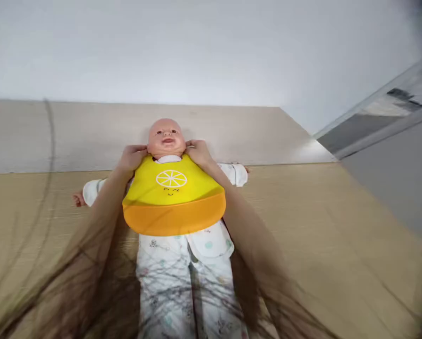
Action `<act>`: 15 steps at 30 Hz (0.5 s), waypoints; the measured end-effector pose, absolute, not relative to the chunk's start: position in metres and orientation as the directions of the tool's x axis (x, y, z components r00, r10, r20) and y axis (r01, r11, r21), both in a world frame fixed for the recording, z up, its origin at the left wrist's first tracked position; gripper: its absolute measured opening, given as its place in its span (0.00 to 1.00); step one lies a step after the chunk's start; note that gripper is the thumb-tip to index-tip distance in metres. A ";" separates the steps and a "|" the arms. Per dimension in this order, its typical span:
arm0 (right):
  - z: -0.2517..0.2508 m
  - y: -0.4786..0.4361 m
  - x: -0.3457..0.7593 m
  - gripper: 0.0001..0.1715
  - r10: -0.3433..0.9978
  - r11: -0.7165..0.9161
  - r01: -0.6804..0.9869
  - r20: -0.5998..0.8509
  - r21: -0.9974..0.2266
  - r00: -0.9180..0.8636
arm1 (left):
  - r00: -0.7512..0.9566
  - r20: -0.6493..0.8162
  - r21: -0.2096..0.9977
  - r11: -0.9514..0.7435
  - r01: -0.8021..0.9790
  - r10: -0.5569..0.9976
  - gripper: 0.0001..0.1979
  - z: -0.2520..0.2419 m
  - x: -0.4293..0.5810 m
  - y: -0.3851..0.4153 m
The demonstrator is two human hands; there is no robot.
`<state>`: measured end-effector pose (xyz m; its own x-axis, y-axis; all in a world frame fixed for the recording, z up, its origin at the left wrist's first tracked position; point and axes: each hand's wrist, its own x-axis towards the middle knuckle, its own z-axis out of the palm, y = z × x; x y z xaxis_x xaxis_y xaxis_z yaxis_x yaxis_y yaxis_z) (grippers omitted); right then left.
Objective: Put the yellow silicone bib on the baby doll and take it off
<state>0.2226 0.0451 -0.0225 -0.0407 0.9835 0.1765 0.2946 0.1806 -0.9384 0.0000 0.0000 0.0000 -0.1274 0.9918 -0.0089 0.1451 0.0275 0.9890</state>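
Note:
A baby doll (165,137) in white patterned clothes lies on its back on a wooden tabletop (320,226), head toward the wall. A yellow bib (171,193) with an orange pocket and a lemon-slice face covers its chest. My left hand (131,157) is at the left side of the doll's neck, fingers curled round the bib's upper corner. My right hand (198,151) is at the right side of the neck, fingers closed on the other corner. The bib's neck straps are hidden behind the doll's head and my fingers.
A pale wooden backboard (73,136) rises behind the doll below a white wall. The table's right edge (380,216) drops off toward a grey floor. Strands of my hair (48,155) hang in front of the lower and left view.

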 end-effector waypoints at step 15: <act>0.000 0.016 0.238 0.12 0.987 0.163 0.369 0.146 -0.915 -0.073 | -0.262 0.154 0.898 -0.024 0.440 0.953 0.08 0.018 -0.007 0.000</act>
